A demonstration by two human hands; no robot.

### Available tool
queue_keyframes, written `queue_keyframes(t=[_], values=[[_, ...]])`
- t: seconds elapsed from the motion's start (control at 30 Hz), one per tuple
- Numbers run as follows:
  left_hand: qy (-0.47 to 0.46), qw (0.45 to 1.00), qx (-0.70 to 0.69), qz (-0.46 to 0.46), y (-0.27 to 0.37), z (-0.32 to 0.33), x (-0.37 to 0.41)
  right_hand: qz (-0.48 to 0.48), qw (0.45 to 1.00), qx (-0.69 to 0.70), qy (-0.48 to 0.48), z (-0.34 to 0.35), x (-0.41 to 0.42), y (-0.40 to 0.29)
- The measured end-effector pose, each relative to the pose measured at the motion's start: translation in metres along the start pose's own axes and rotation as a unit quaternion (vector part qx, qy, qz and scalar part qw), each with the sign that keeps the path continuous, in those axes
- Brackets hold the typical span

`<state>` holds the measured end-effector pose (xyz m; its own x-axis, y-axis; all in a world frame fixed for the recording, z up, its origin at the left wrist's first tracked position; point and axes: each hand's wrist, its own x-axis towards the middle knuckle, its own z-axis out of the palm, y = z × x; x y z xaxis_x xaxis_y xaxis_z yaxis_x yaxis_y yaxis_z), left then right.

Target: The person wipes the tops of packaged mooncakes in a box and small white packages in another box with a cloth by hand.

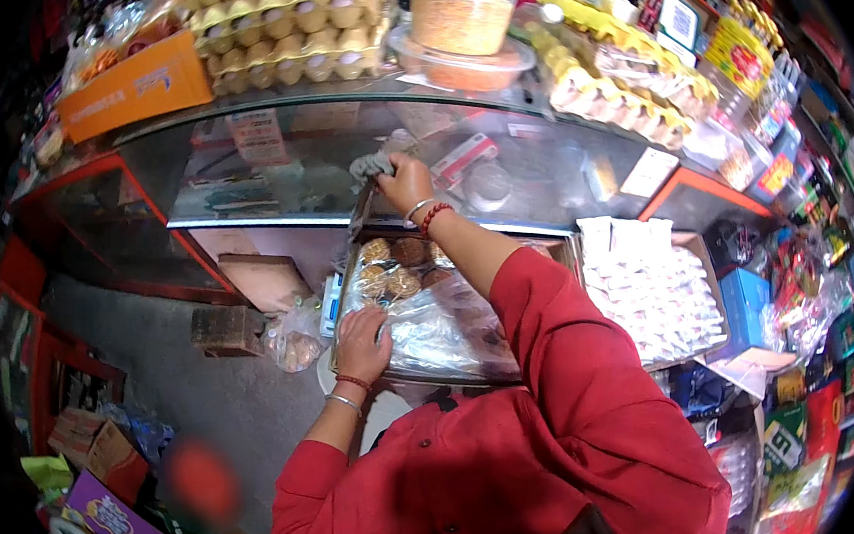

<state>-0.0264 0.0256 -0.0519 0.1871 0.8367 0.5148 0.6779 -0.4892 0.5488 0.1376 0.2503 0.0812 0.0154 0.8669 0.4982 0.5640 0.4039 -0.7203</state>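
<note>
My right hand (407, 184) is stretched forward, its fingers closed around a crumpled grey cloth (372, 165). It is at the front of a glass display counter (328, 154), above the far left corner of a shallow box. Round pastries (403, 282), some pale and seeded and some brown, sit in that box. Clear plastic film (440, 334) covers its near part. Against the box's left side rests my left hand (361, 344), fingers spread at the film's edge; the hand holds nothing that I can see. My right forearm hides part of the pastries.
On the counter stand stacked egg trays (288, 37), an orange carton (134, 87) and a lidded plastic tub (464, 19). White wrapped packets (647, 295) fill a box on the right. A wooden block (225, 332) and a plastic bag (294, 345) are at the left. Packed shelves line the right.
</note>
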Motion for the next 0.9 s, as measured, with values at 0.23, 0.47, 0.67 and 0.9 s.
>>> queue_keyframes(t=[0.23, 0.47, 0.67, 0.9], values=[[-0.01, 0.999, -0.014, 0.028, 0.01, 0.015, 0.012, 0.033, 0.977, 0.14, 0.154, -0.151, 0.014, 0.06], [0.005, 1.0, 0.001, -0.005, -0.006, 0.002, -0.004, 0.093, 0.961, 0.033, 0.258, -0.29, -0.005, 0.12], [-0.015, 1.0, 0.003, 0.021, 0.003, 0.011, 0.005, 0.166, 0.891, -0.09, 0.414, -0.451, -0.033, 0.257], [-0.004, 1.0, 0.009, -0.006, 0.005, 0.003, -0.011, 0.197, 0.892, -0.035, 0.405, -0.37, -0.023, 0.23]])
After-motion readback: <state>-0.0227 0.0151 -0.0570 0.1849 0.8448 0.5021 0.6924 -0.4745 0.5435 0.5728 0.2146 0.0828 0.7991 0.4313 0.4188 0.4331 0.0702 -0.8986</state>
